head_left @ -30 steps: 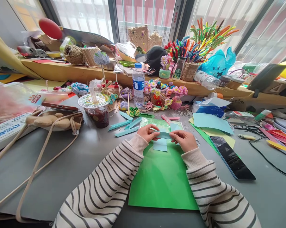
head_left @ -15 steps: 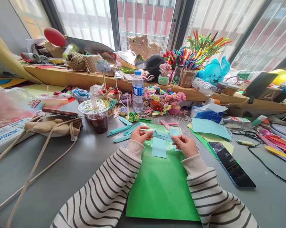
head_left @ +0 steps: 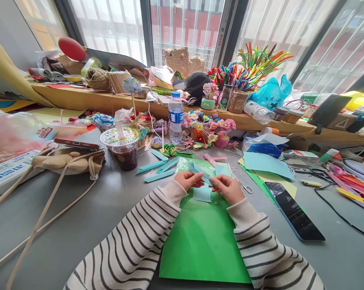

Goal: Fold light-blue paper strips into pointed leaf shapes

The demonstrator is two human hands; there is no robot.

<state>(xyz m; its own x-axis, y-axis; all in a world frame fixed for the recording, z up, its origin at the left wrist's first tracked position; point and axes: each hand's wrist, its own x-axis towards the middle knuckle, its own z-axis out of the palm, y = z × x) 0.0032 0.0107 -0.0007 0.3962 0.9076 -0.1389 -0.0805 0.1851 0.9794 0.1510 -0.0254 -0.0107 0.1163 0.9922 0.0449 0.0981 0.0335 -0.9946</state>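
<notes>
Left grip (head_left: 187, 180), right grip (head_left: 231, 190) on bent blue paper strip (head_left: 197, 168)

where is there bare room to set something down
Bare tabletop shows between the beige bag and left sleeve, and nearer than the phone, beside the right sleeve. The green sheet's near half is bare too. It's crowded around the water bottle and crocheted flowers.
</notes>
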